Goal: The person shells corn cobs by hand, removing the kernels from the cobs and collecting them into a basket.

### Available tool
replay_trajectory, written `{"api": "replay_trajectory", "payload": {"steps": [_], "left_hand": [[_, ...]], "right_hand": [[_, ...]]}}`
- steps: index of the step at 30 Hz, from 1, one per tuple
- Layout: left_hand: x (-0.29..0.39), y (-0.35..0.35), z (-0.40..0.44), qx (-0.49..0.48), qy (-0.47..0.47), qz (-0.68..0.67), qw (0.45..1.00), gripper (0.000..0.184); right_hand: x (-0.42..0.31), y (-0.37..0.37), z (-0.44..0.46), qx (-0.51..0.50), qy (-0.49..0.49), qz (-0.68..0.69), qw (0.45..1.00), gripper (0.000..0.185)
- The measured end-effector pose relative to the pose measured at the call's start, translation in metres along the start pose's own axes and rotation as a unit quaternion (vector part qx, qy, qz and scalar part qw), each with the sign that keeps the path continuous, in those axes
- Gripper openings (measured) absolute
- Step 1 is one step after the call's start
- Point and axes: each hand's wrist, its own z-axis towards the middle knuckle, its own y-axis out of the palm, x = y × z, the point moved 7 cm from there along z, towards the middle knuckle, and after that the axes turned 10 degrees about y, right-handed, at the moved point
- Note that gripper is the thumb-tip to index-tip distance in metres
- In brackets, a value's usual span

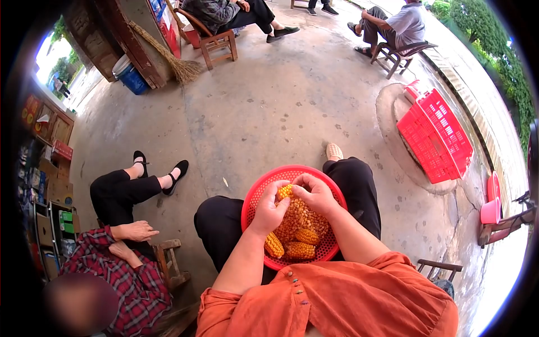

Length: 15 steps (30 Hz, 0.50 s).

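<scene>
A red perforated basket [251, 216] rests on my lap, with loose yellow-orange kernels [297, 219] heaped inside. Over its far part, my left hand [270, 209] and my right hand [315, 195] are closed together around a corn cob [285, 191]. The thumbs of both hands press near the cob, whose lower part is partly covered by fingers. Another cob [273, 245] leans at the basket's left side, and two more cobs [300, 251] lie at the near edge on the kernels.
To the left sits a person in a plaid shirt [126, 281]. Two seated people are farther off. A red crate [435, 136] stands on the right, near a pink basin [490, 211]. A broom [182, 68] and blue bucket [131, 76] are at the back left.
</scene>
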Motion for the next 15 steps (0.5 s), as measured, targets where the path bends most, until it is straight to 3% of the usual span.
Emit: {"api": "replay_trajectory", "payload": {"steps": [3,8,15], "left_hand": [[-0.001,0.0,-0.001,0.005,0.025,0.018,0.999,0.039],[0.0,0.005,-0.002,-0.024,-0.039,-0.035,0.998,0.038],[0.003,0.004,-0.001,0.007,-0.045,-0.092,0.995,0.04]], "right_hand": [[-0.002,0.0,-0.002,0.003,0.005,-0.018,1.0,0.011],[0.01,-0.003,0.004,-0.003,0.006,-0.008,1.0,0.01],[-0.002,0.001,-0.001,-0.041,0.006,0.04,0.998,0.012]]}}
